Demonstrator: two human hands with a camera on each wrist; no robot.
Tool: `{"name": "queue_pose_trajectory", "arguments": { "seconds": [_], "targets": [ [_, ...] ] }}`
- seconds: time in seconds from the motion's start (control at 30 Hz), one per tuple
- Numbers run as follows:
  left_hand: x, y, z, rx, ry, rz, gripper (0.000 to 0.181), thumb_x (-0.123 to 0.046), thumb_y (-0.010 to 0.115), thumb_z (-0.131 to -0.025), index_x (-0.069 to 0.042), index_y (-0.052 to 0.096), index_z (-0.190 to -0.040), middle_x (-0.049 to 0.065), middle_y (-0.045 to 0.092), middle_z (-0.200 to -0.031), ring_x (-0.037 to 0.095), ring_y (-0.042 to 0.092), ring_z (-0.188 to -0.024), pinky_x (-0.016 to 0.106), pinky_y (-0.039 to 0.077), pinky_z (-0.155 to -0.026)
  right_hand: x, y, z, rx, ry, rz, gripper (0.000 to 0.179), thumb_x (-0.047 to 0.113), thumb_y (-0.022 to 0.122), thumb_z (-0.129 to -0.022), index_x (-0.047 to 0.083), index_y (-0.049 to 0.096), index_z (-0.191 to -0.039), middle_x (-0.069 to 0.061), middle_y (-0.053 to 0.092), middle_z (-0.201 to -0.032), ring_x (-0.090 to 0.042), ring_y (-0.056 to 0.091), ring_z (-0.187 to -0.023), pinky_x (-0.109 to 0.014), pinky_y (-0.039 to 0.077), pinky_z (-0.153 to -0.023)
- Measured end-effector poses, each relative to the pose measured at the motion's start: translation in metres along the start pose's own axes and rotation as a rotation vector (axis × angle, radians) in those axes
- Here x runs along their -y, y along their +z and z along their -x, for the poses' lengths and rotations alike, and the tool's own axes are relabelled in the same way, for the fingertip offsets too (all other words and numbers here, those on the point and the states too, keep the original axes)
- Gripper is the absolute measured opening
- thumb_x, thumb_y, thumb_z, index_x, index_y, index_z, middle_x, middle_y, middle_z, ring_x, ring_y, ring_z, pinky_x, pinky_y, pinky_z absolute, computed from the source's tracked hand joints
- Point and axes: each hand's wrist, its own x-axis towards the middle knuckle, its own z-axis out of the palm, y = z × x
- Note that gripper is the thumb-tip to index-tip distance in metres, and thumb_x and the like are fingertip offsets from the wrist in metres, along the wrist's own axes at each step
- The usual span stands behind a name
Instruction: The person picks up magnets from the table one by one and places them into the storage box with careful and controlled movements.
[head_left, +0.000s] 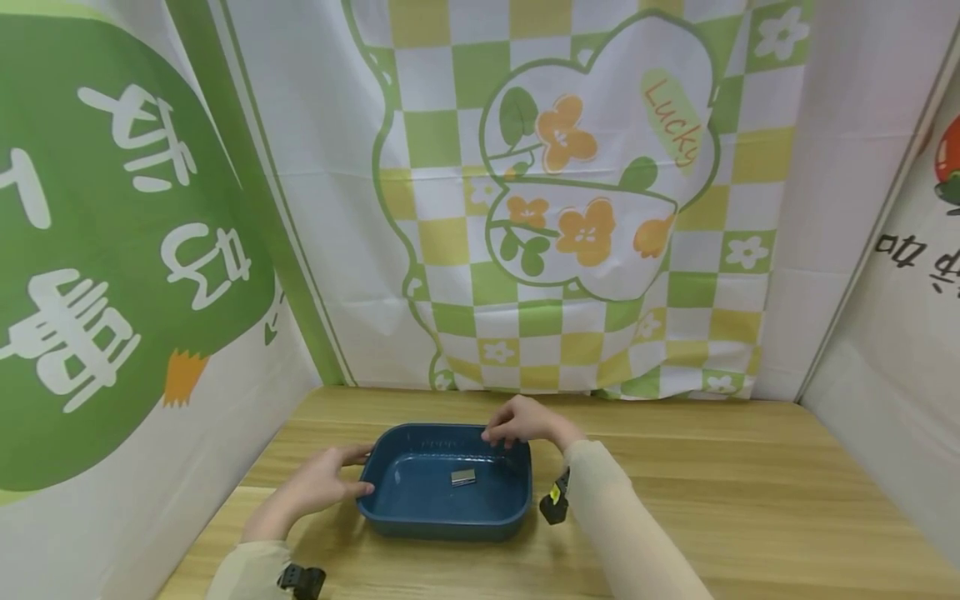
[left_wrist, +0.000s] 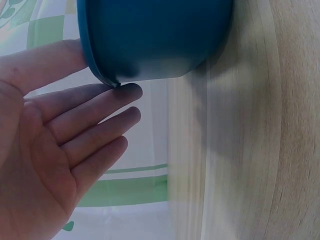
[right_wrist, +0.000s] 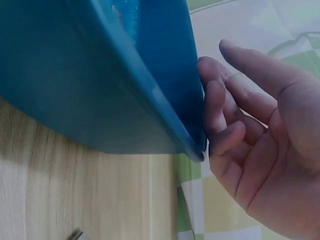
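Pale sleeves [head_left: 637, 521] | smooth blue round-cornered tub [head_left: 442, 530] | shiny block [head_left: 463, 477] inside | left grip [head_left: 321, 481] released, straight | right grip [head_left: 522, 421] released, bent

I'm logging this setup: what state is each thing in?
Blue bin: upright, open-topped, on the wooden table
Silvery piece: lying on the bin's floor
Left hand: fingers extended, touching the bin's rim
Right hand: fingers bent, at the bin's far right corner
Checked cloth: hanging, slightly creased
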Motion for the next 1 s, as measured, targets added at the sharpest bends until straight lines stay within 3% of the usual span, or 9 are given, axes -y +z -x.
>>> {"name": "queue_pose_trajectory", "arguments": {
  "seconds": [0.17, 0.37, 0.6, 0.8, 1.0],
  "targets": [
    [0.001, 0.001, -0.001, -0.005, -0.001, -0.003, 0.064, -0.023, 0.077, -0.078, 0.000, 0.052, -0.133, 0.019, 0.062, -0.123, 0.039, 0.055, -0.119, 0.059, 0.040, -0.099, 0.000, -0.004, 0.007, 0.001, -0.008, -0.027, 0.020, 0.034, 0.066, -0.089, 0.019, 0.073, -0.100, 0.004, 0.072, -0.086, -0.012, 0.065, -0.072, -0.027, 0.051, -0.063],
    [0.000, 0.000, 0.001, 0.003, 0.016, 0.003, 0.066, -0.026, 0.077, -0.077, 0.002, 0.052, -0.132, 0.021, 0.062, -0.123, 0.040, 0.055, -0.118, 0.059, 0.040, -0.098, 0.001, -0.010, 0.014, 0.005, -0.026, -0.031, 0.024, 0.033, 0.065, -0.089, 0.017, 0.071, -0.106, 0.002, 0.071, -0.093, -0.014, 0.065, -0.078, -0.044, 0.055, -0.075],
    [-0.001, -0.001, 0.002, 0.006, 0.017, 0.002, 0.066, -0.025, 0.077, -0.078, 0.001, 0.052, -0.132, 0.020, 0.062, -0.123, 0.040, 0.055, -0.118, 0.059, 0.040, -0.098, 0.001, -0.015, 0.023, 0.012, -0.067, -0.010, 0.024, 0.032, 0.064, -0.090, 0.016, 0.070, -0.107, 0.000, 0.071, -0.098, -0.017, 0.066, -0.081, -0.038, 0.054, -0.072],
    [-0.001, -0.001, 0.001, -0.002, 0.026, 0.004, 0.065, -0.024, 0.077, -0.078, 0.002, 0.053, -0.132, 0.020, 0.063, -0.122, 0.040, 0.055, -0.118, 0.059, 0.039, -0.099, -0.006, -0.020, 0.031, 0.010, -0.081, -0.010, 0.023, 0.031, 0.064, -0.091, 0.015, 0.070, -0.106, 0.000, 0.070, -0.098, -0.019, 0.067, -0.082, -0.041, 0.054, -0.077],
    [0.000, -0.001, 0.001, 0.000, 0.031, 0.007, 0.065, -0.024, 0.077, -0.078, 0.003, 0.053, -0.132, 0.020, 0.063, -0.121, 0.041, 0.054, -0.118, 0.059, 0.040, -0.099, -0.014, -0.024, 0.039, 0.004, -0.100, -0.032, 0.021, 0.030, 0.063, -0.091, 0.015, 0.070, -0.105, -0.005, 0.071, -0.094, -0.033, 0.066, -0.088, -0.051, 0.053, -0.080]
  ]
}}
